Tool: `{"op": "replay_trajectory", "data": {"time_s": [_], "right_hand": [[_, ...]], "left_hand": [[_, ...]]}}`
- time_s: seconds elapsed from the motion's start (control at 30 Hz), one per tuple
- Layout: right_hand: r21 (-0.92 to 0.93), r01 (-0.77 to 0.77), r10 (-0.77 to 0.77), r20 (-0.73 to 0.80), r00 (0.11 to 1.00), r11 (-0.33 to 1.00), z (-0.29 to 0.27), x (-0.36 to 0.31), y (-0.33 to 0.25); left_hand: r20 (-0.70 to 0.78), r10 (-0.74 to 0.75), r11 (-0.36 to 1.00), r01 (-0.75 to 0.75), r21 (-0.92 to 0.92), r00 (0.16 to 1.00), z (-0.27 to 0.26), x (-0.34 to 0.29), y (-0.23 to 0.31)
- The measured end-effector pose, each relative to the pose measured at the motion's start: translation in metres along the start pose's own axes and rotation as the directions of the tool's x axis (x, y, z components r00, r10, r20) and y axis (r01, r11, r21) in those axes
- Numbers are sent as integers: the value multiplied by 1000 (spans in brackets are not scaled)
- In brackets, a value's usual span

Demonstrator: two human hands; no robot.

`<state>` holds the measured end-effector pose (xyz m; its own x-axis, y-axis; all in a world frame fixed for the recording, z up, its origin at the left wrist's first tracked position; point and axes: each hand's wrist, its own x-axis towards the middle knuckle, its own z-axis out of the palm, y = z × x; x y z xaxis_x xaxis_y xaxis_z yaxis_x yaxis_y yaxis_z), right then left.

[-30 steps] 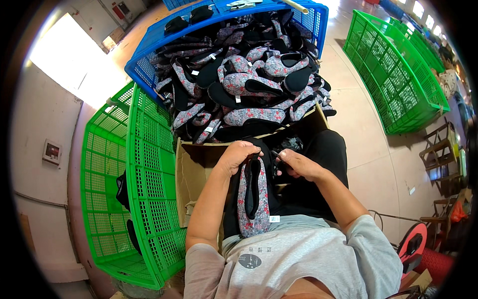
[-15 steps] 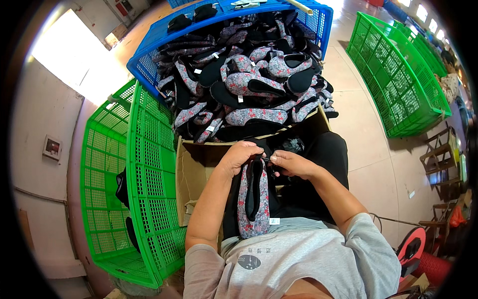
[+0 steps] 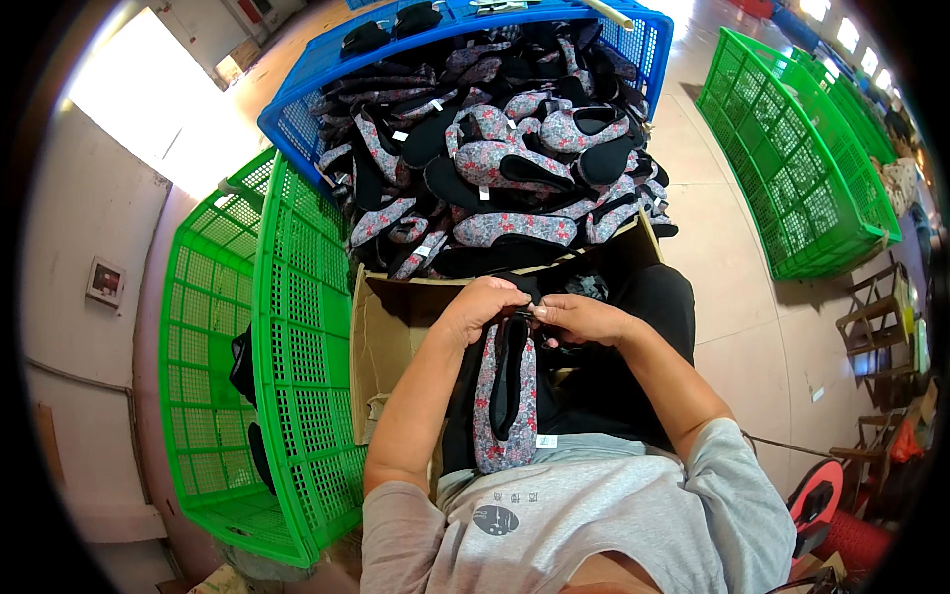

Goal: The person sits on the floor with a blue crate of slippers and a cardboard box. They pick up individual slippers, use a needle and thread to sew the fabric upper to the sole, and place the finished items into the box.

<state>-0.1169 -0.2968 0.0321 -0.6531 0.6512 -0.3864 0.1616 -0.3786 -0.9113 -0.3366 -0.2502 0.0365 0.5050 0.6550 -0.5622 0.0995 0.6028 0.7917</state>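
In the blue crate (image 3: 297, 129), a loose heap of shoes (image 3: 515, 163) up to both side walls and over the near edge; on the far rim, toward the left corner, two black pieces (image 3: 366, 38); toward the far right corner, a pale stick (image 3: 609, 12). Below the near edge, an open carton (image 3: 381, 342) of brown cardboard, creased down its left wall, with a shadowed interior. At left, a green crate (image 3: 312, 396) of gridded plastic, black items (image 3: 242, 366) inside against its mesh; at right on the smooth tiled floor (image 3: 732, 351), another green crate (image 3: 782, 168), open-topped and slatted. Across the lap, lengthwise, a single shoe (image 3: 506, 396): grey fabric scattered with red flowers, long slit-like opening, soft black lining, rounded near end by the shirt hem, white tag (image 3: 546, 442) beside its right edge. At its far end, just below the fingertips, a left hand (image 3: 485, 305) gripping the shoe's dark edge between thumb and fingers, and a right hand (image 3: 582, 319) with thumb and forefinger pinched together close beside; between those fingertips, a dark bit too small to identify.
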Motion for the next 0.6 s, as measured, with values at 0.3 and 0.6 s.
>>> {"op": "replay_trajectory", "data": {"time_s": [0.3,0.6], "right_hand": [[121,18,-25,59,998,993,-7,6,8],[274,83,-93,23,995,958,-5,10,23]], "left_hand": [[-79,72,994,-65,85,994,1,3,-8],[-140,285,922,-311,-233,948,2,-11,-28]]}}
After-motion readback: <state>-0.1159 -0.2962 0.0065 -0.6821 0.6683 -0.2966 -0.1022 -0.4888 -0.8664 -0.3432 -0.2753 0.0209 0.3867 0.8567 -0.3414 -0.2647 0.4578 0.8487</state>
